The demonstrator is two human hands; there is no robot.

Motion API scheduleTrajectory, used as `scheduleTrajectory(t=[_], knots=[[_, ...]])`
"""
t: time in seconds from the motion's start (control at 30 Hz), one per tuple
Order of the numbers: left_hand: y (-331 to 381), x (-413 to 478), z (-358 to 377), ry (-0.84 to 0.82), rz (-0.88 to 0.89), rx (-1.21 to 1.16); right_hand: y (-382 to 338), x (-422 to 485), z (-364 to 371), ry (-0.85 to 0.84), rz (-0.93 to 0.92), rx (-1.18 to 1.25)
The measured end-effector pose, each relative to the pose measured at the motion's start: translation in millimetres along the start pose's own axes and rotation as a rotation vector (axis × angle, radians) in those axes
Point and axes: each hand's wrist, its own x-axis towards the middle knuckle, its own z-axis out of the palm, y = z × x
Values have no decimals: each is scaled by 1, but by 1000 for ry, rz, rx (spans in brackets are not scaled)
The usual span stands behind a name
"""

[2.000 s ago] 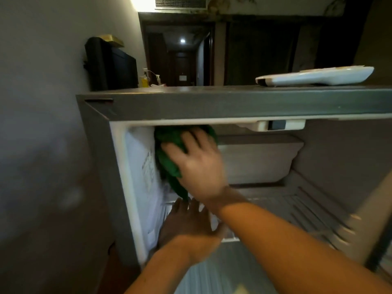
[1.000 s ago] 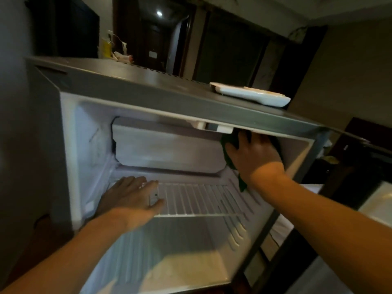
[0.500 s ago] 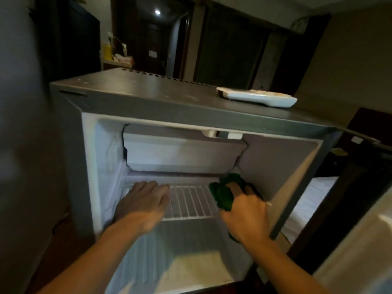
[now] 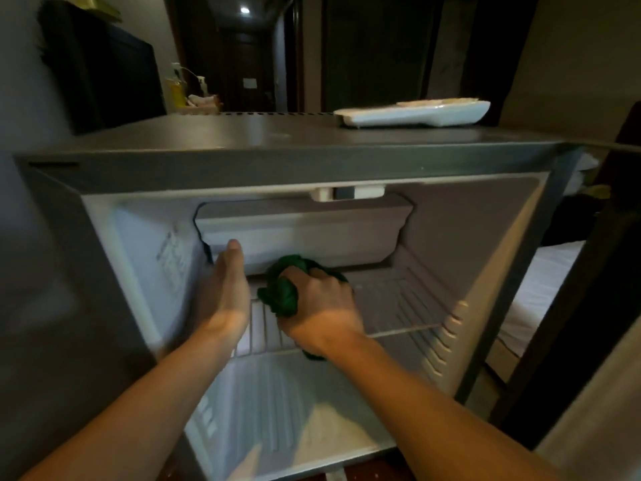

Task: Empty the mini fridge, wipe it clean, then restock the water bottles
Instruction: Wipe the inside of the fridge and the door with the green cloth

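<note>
My right hand is bunched round one green cloth, fingers curled tight on it, knuckles toward me. The cloth sits on the left half of the wire shelf, just under the front lip of the freezer box. My left hand is just beside it to the left, fingers straight and holding nothing, its tip touching the lower left corner of that box.

The relation I'm steering by: the shelf runs left to right across the fridge, its bars front to back. The bare stretch lies to the right of the cloth, so I judge the right hand is the one to sweep it, and it is the nearer.

Below, the fridge floor is open to view.

Counting: one cloth, one shelf, one freezer box, one white remote lying flat on the fridge top. No water bottles are in view, inside or out.
</note>
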Motion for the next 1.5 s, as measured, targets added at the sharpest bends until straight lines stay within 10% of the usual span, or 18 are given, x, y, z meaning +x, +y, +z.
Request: scheduleTrajectory(t=[0.43,0.63,0.87,1.23,1.37,1.5], knots=[[24,-8,-6,-258,-8,554,-53,1,13,-125,-160,51],[21,-5,-5,-412,-92,695,-4,-39,2,-55,-509,33],[5,-16,-8,-442,298,1353,98,-4,-63,-131,133,-413],[-46,-12,8,-388,364,1381,99,1,-36,-178,185,-82],[-45,-11,7,-355,490,1407,69,-59,-22,350,49,-199],[-42,-10,2,-420,456,1322,59,-139,27,293,-317,-251]])
